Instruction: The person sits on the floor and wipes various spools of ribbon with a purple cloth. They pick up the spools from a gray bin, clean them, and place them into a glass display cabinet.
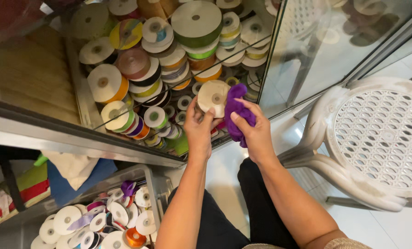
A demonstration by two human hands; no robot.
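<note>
The left hand point(198, 127) clamps its fingers on a light, stiff ribbon spool point(213, 97) by the rim; the right hand point(256, 131) grips soft, crushable purple cloth point(236, 113)

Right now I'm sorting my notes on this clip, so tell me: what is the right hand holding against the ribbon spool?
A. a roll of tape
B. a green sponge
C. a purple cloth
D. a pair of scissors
C. The right hand grips a bunched purple cloth pressed to the pale ribbon spool, which the left hand holds up in front of the glass cabinet.
</note>
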